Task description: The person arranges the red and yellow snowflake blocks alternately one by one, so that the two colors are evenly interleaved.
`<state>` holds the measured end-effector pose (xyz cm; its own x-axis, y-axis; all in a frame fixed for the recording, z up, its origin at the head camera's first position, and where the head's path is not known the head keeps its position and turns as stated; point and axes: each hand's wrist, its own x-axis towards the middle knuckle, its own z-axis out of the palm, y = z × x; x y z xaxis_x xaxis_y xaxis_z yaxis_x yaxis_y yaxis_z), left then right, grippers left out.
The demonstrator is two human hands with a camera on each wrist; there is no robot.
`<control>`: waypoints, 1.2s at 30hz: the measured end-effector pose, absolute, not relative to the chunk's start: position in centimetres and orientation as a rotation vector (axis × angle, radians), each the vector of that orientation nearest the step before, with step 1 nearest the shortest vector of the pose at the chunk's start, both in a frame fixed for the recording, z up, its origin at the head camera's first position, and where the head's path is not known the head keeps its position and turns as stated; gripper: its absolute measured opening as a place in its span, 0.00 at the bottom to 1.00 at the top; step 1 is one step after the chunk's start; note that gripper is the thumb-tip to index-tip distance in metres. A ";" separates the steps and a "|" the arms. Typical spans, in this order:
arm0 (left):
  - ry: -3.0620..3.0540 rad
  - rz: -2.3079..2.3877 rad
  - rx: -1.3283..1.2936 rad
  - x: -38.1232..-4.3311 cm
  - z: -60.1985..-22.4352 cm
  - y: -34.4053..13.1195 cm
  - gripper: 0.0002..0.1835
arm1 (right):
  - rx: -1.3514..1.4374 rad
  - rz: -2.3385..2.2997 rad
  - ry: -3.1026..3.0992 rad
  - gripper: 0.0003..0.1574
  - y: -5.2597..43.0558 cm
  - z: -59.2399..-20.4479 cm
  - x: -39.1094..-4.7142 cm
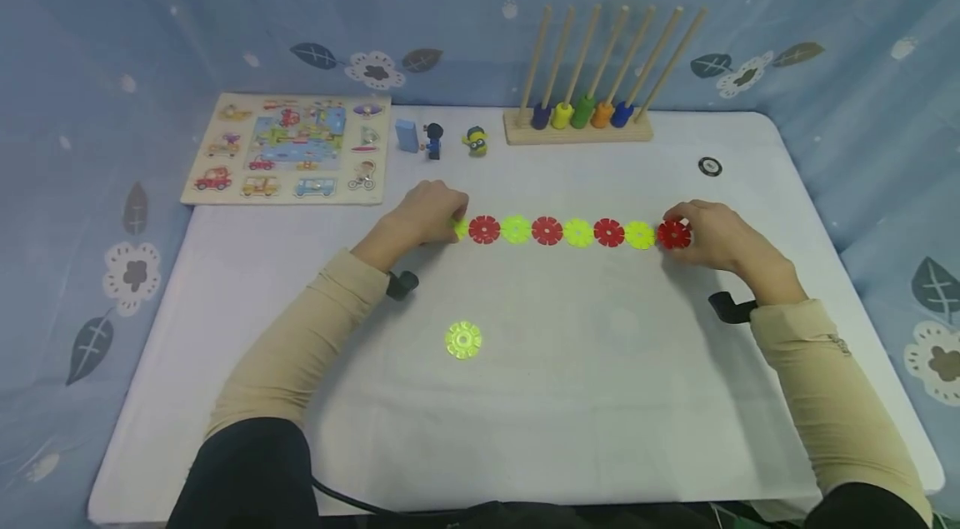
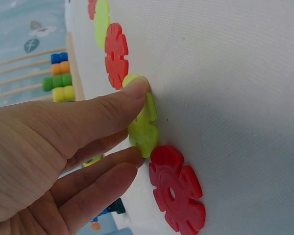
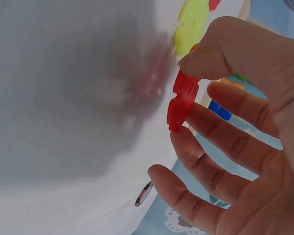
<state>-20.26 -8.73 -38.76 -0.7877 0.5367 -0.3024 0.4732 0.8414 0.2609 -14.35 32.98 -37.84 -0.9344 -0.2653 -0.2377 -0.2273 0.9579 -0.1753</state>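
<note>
Flower-shaped plastic snowflake discs, alternating red and yellow-green, form a straight row across the table, among them a red disc (image 1: pixel 547 231). At the row's left part my left hand (image 1: pixel 423 215) pinches a yellow-green disc (image 2: pixel 145 129) between thumb and fingers. Another red disc (image 2: pixel 176 191) lies just beyond it in the left wrist view, hidden by the hand in the head view. My right hand (image 1: pixel 712 236) holds a red disc (image 3: pixel 183 100) by its edges at the right end, beside a yellow-green disc (image 1: pixel 640 235). That red disc looks raised, with a shadow beneath it.
A loose yellow-green disc (image 1: pixel 463 340) lies nearer the body. Behind the row are a wooden picture puzzle (image 1: pixel 288 150), a blue block (image 1: pixel 407 136), two small figures (image 1: pixel 432 142) and a pegged bead stand (image 1: pixel 577 136). A round black-and-white piece (image 1: pixel 710 167) lies at right.
</note>
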 end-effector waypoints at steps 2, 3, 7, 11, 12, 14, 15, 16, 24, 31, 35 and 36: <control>2.656 0.245 0.756 -20.2 -38.7 -8.8 0.15 | -0.356 -0.199 2.837 0.33 33.2 -37.9 -14.8; 2.656 0.247 0.755 -20.2 -38.7 -8.8 0.15 | -0.352 -0.196 2.830 0.33 33.3 -38.0 -15.0; 2.658 0.248 0.750 -20.2 -38.8 -8.8 0.16 | -0.354 -0.188 2.806 0.32 33.4 -38.4 -15.6; 2.662 0.238 0.757 -20.2 -38.9 -8.9 0.16 | -0.349 -0.190 2.780 0.31 33.3 -38.7 -15.9; 2.662 0.236 0.757 -20.3 -38.9 -8.9 0.16 | -0.348 -0.190 2.777 0.31 33.2 -38.8 -16.0; 2.660 0.233 0.756 -20.3 -39.0 -8.9 0.16 | -0.348 -0.193 2.769 0.30 33.2 -38.9 -16.0; 2.659 0.230 0.757 -20.3 -39.0 -8.9 0.16 | -0.351 -0.193 2.768 0.30 33.2 -38.9 -16.0; 2.657 0.229 0.756 -20.3 -39.0 -8.9 0.16 | -0.352 -0.189 2.766 0.30 33.2 -38.9 -16.0; 2.649 0.218 0.751 -20.1 -38.8 -8.6 0.15 | -0.353 -0.164 2.767 0.29 32.2 -38.3 -15.3; 2.644 0.216 0.743 -20.2 -38.9 -8.7 0.15 | -0.527 -0.169 2.802 0.25 28.1 -37.5 -14.3; 2.650 0.218 0.753 -20.2 -38.8 -8.6 0.15 | -0.754 -0.154 2.825 0.23 25.2 -37.6 -13.6; 2.651 0.216 0.753 -20.2 -38.8 -8.6 0.15 | -0.816 -0.158 2.823 0.22 24.5 -37.8 -13.4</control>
<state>-20.20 -8.62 -38.82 -0.7865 0.5329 -0.3123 0.4753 0.8451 0.2448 -13.39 24.48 -37.81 -0.8280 -0.5374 -0.1599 -0.5162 0.8420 -0.1567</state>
